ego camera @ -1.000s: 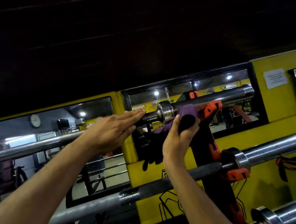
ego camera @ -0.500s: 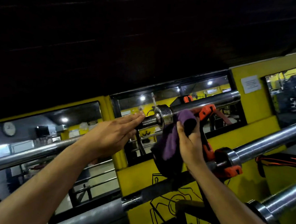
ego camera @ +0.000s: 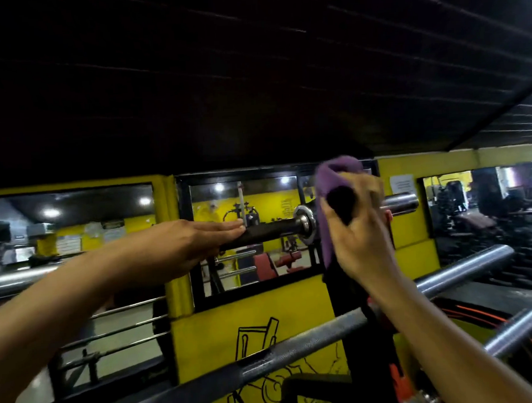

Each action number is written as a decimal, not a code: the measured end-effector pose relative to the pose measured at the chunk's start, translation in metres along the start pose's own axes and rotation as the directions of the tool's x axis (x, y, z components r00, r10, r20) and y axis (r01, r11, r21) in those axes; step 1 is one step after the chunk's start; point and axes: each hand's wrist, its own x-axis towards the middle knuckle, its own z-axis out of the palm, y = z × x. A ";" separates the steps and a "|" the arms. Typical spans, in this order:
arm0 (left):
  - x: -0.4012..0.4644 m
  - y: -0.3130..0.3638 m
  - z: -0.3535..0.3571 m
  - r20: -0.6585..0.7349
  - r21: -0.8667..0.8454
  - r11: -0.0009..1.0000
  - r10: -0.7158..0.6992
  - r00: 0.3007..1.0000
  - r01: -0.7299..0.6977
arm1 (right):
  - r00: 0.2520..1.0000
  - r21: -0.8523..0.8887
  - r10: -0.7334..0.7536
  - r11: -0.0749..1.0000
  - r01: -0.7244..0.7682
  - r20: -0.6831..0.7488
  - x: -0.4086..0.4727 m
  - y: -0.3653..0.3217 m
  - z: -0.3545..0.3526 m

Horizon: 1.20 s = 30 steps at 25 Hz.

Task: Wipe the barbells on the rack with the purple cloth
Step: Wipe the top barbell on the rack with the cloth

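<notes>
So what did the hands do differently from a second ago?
The right hand slid the purple cloth along the top barbell, from just beside the collar out over the shiny sleeve, and its grip now wraps cloth and sleeve together. The left hand stayed flat on the dark shaft, steadying it. The lower barbells stayed on the rack.

Above the top barbell (ego camera: 272, 230) there is open room under the dark ceiling (ego camera: 252, 78). Just behind it stands the mirror wall (ego camera: 263, 300). Below, a second barbell (ego camera: 297, 344) crosses, with a gap between the two bars.
</notes>
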 end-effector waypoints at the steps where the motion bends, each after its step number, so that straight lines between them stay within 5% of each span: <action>1: -0.001 0.000 0.000 -0.020 -0.002 1.000 0.016 1.000 -0.016 | 0.992 -0.171 -0.030 0.984 0.052 0.126 0.013 -0.003 0.013; 4: 0.000 0.004 0.003 -0.034 -0.012 1.000 -0.015 0.999 0.015 | 0.889 -0.586 0.049 0.768 0.258 0.456 0.054 0.006 0.044; 7: 0.000 0.004 0.004 -0.054 0.007 1.000 0.008 0.998 -0.008 | 0.612 -0.536 0.365 0.836 0.117 0.701 0.111 -0.005 0.052; 9: 0.001 0.004 0.004 -0.061 -0.009 1.000 0.018 0.998 -0.019 | 0.475 -0.576 0.479 0.814 0.073 0.738 0.131 -0.016 0.055; 10: 0.001 0.002 0.004 -0.074 -0.005 1.000 0.024 0.997 -0.025 | 0.500 -0.584 0.476 0.809 0.074 0.723 0.128 -0.016 0.057; 13: 0.002 -0.002 0.005 -0.087 0.010 0.999 0.035 0.996 -0.035 | 0.850 -0.599 0.201 0.785 0.158 0.487 0.069 -0.004 0.050; 14: 0.003 -0.002 0.006 -0.091 0.014 0.999 0.044 0.995 -0.043 | 0.914 -0.593 0.059 0.777 0.209 0.400 0.046 -0.002 0.046; 16: 0.003 -0.002 0.007 -0.089 0.032 0.998 0.052 0.995 -0.050 | 0.913 -0.573 0.025 0.785 0.235 0.408 0.049 -0.003 0.041; 17: 0.004 -0.003 0.007 -0.087 0.046 0.998 0.050 0.995 -0.046 | 0.842 -0.551 0.174 0.818 0.165 0.510 0.069 -0.009 0.042; 20: 0.004 0.000 0.007 -0.091 0.040 0.999 0.021 0.996 -0.017 | 0.354 -0.649 0.577 0.750 0.125 0.736 0.131 -0.021 0.062; 22: 0.003 0.001 0.009 -0.094 0.053 0.998 0.024 0.995 -0.019 | 0.202 -0.684 0.654 0.708 0.178 0.729 0.141 -0.014 0.074; 23: 0.003 0.001 0.009 -0.093 0.059 0.998 0.023 0.995 -0.017 | 0.241 -0.675 0.633 0.714 0.185 0.736 0.136 -0.016 0.075; 25: 0.003 0.001 0.007 -0.084 0.066 0.998 0.016 0.996 -0.010 | 0.516 -0.620 0.461 0.762 0.186 0.722 0.118 -0.013 0.069; 27: 0.004 0.001 0.008 -0.083 0.072 0.997 0.026 0.996 -0.020 | 0.794 -0.569 0.246 0.809 0.147 0.555 0.085 -0.005 0.052; 28: 0.004 0.000 0.008 -0.090 0.074 0.997 0.037 0.995 -0.030 | 0.842 -0.578 0.189 0.799 0.167 0.505 0.080 -0.001 0.050; 30: 0.005 -0.001 0.009 -0.099 0.072 0.996 0.054 0.994 -0.047 | 0.746 -0.607 0.325 0.784 0.130 0.581 0.096 -0.007 0.055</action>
